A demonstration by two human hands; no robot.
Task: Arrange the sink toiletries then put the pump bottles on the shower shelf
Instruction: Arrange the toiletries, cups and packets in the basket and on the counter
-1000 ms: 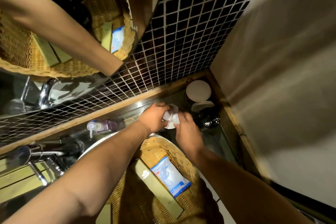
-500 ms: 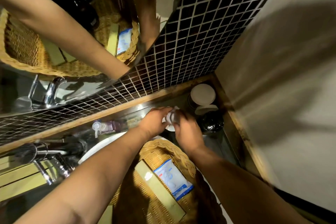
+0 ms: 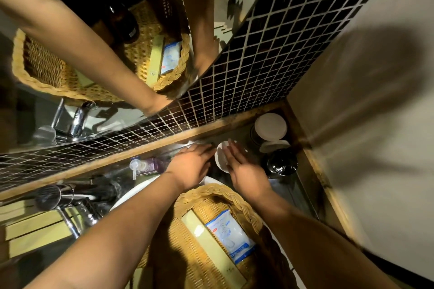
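A small white container (image 3: 221, 158) stands on the steel counter at the back, against the wooden ledge. My left hand (image 3: 192, 165) is just left of it and my right hand (image 3: 244, 168) just right of it. Both have their fingers stretched out and apart, blurred at the tips; the right fingertips lie against the container. A clear pump bottle with purple liquid (image 3: 146, 165) lies to the left of my left hand. A wicker basket (image 3: 237, 199) below my hands holds a long green box (image 3: 206, 239) and a blue-and-white packet (image 3: 231, 236).
A dark jar with a white lid (image 3: 270, 126), a loose white lid (image 3: 274, 145) and a round black jar (image 3: 279, 164) fill the right corner. The chrome faucet (image 3: 70, 197) and white basin rim (image 3: 131, 191) are at left. A mirror above reflects the arms and basket.
Both hands were closed around the white container; now their fingers have spread open beside it. The view has shifted slightly, showing more of the mirror.
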